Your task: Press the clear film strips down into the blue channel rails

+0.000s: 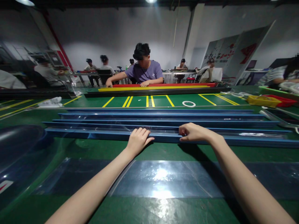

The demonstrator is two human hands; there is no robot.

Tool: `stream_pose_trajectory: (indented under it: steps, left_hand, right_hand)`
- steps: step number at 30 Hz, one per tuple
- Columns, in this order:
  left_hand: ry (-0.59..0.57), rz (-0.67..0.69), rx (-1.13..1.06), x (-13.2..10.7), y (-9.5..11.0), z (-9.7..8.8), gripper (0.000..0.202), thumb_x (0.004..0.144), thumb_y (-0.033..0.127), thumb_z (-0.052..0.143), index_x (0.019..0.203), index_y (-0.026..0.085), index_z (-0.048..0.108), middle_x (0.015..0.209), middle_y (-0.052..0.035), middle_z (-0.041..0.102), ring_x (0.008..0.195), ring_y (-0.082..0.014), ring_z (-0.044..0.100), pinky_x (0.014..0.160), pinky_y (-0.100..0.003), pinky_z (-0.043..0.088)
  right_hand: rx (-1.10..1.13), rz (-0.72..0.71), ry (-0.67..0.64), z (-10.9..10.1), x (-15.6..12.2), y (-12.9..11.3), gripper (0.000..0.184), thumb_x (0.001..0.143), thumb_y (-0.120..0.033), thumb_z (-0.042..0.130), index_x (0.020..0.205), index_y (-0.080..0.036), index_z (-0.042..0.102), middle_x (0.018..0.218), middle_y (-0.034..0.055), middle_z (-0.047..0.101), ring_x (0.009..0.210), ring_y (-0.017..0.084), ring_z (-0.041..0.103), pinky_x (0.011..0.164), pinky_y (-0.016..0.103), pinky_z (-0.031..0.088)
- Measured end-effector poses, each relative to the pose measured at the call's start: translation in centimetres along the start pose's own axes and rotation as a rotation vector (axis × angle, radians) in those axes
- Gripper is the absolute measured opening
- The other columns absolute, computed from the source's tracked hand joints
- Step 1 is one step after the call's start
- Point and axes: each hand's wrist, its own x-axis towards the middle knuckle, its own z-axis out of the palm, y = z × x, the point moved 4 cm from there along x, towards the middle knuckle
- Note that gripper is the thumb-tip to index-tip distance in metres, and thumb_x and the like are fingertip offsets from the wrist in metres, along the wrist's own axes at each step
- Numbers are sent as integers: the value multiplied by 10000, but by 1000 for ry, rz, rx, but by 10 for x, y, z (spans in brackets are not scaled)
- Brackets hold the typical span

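Observation:
A long blue plastic channel [112, 135] lies crosswise in front of me, with clear film along its inside. My left hand [138, 141] has its fingers hooked over the near wall of this channel, the thumb on the front side. Farther right, my right hand [195, 132] is curled on the same wall, pinching it between thumb and fingers. The right fingertips are partly hidden. Just beyond lie several more blue channels [163, 122], parallel to it. Nearer to me, a shiny clear plastic strip [161, 179] lies flat beneath my forearms.
The green table [144, 211] has yellow tape lines. Across it, a person [149, 70] leans over red, yellow and black strips [151, 89]. A white ring [188, 104], a yellow tray [263, 101] and a red tray [286, 101] stand to the right. A dark, rounded glossy object [21, 155] is at left.

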Motion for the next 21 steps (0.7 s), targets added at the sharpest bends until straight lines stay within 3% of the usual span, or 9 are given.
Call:
stream_pose_trajectory:
  steps: [8, 21]
  left_hand:
    - [7, -18, 8, 0, -1, -1, 338, 837, 466, 408, 769, 163, 542, 724, -37, 589, 709, -168, 502, 627, -284, 302]
    - [11, -4, 42, -1, -1, 1, 365, 849, 467, 381, 690, 167, 517, 669, -35, 564, 654, -163, 478, 592, -285, 281]
  right_hand:
    - [108, -56, 31, 5, 8, -15, 207, 656, -371, 583, 702, -170, 566, 635, 4, 579, 561, 113, 497, 498, 206, 341]
    - [-2, -21, 62, 1, 6, -20, 205, 649, -384, 592, 667, -180, 590, 631, 10, 618, 567, 127, 526, 487, 215, 301]
